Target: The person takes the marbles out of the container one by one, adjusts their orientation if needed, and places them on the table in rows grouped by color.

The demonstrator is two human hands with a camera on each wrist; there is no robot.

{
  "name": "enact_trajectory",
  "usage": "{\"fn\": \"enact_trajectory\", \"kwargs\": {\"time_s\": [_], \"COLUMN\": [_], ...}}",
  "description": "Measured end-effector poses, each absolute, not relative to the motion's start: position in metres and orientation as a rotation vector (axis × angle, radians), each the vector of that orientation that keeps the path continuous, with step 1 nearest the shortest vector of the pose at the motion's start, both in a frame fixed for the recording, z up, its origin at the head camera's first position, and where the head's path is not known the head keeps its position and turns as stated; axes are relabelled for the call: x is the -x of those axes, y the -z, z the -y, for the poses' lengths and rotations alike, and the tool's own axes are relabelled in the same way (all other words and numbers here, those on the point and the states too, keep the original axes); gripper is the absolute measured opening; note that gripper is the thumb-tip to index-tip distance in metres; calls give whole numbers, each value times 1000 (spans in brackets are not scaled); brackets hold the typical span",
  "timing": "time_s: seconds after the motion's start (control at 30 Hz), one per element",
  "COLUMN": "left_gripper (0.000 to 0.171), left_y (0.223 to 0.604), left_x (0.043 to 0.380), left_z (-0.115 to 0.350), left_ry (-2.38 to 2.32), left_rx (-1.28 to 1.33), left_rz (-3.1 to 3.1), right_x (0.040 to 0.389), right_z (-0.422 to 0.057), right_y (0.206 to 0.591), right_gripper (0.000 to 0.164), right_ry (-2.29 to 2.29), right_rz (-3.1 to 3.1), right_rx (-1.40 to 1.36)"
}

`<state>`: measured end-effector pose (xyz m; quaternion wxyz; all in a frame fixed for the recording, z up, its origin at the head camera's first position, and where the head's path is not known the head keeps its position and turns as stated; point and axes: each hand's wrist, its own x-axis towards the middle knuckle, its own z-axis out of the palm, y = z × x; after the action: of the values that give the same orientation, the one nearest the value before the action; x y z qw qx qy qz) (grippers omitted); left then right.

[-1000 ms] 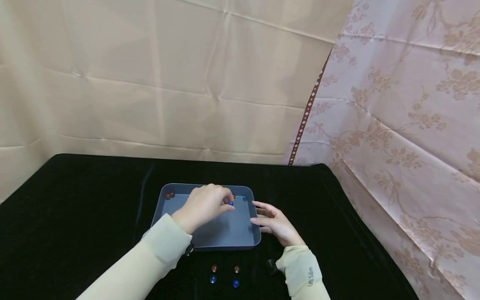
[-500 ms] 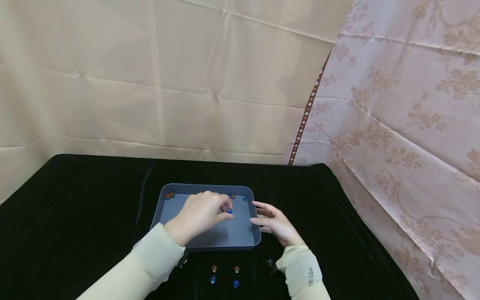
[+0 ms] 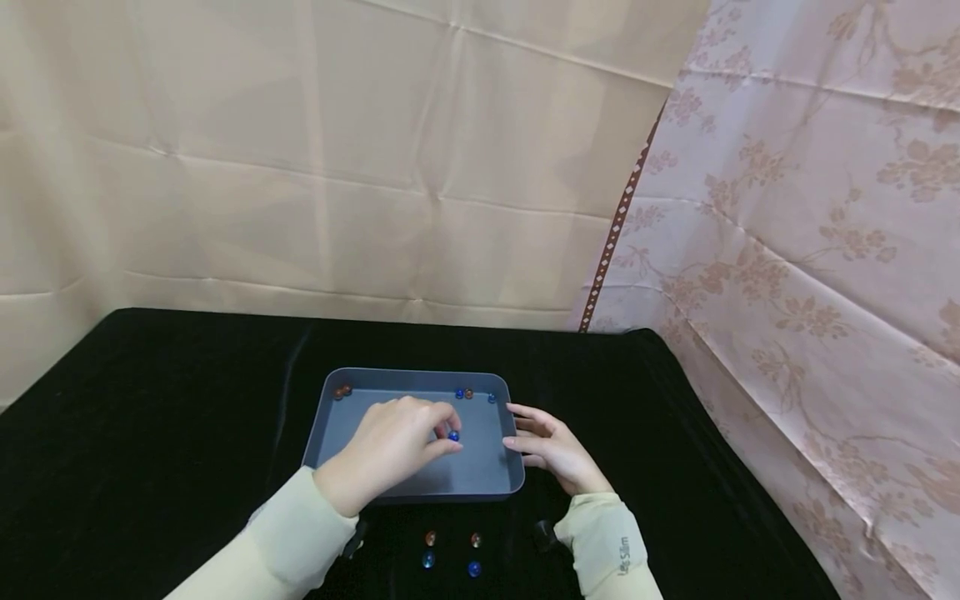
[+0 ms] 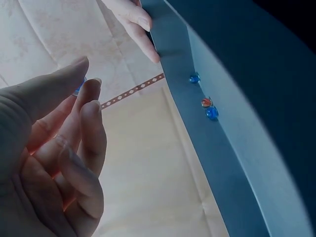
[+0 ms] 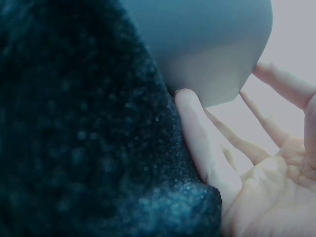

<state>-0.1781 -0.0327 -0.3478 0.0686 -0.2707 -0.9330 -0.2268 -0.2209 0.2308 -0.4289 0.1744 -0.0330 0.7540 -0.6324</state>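
My left hand point(image 3: 390, 454) is over the grey-blue tray point(image 3: 483, 467), pinching a dark blue glass marble point(image 3: 453, 435) between thumb and fingertips. In the left wrist view the thumb and fingers hide most of that marble point(image 4: 79, 88). At the tray's right wall, my right hand point(image 3: 558, 454) holds its fingers extended and apart; the right wrist view has the fingertips touching the tray's outside point(image 5: 212, 74). Inside, along the far wall, lie a blue marble point(image 3: 460, 393) beside an amber one point(image 3: 468, 393), a lighter blue marble point(image 3: 492, 398) near the right corner, and amber marbles point(image 3: 342, 391) in the left corner.
On the black cloth point(image 3: 187, 433) in front of the tray are two amber marbles point(image 3: 431, 538) in one row, with a light blue marble point(image 3: 428, 559) and a dark blue marble point(image 3: 474, 569) nearer me. A beige curtain point(image 3: 360, 167) hangs behind the table.
My left hand has drawn back toward me and slightly left, still pinching the blue marble. Marbles by the far wall that it covered now show. The right hand stays by the tray.
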Motion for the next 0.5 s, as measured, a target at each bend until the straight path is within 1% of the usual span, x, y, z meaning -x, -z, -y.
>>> {"fn": "enact_trajectory", "kwargs": {"time_s": [0.5], "left_gripper": [13], "left_y": [349], "left_x": [156], "left_z": [39], "left_ry": [740], "left_rx": [902], "left_rz": [2769], "right_x": [222], "right_z": [-232], "right_y": [430], "right_gripper": [60], "right_ry": [1789], "right_rz": [-2144], "right_rx": [103]}}
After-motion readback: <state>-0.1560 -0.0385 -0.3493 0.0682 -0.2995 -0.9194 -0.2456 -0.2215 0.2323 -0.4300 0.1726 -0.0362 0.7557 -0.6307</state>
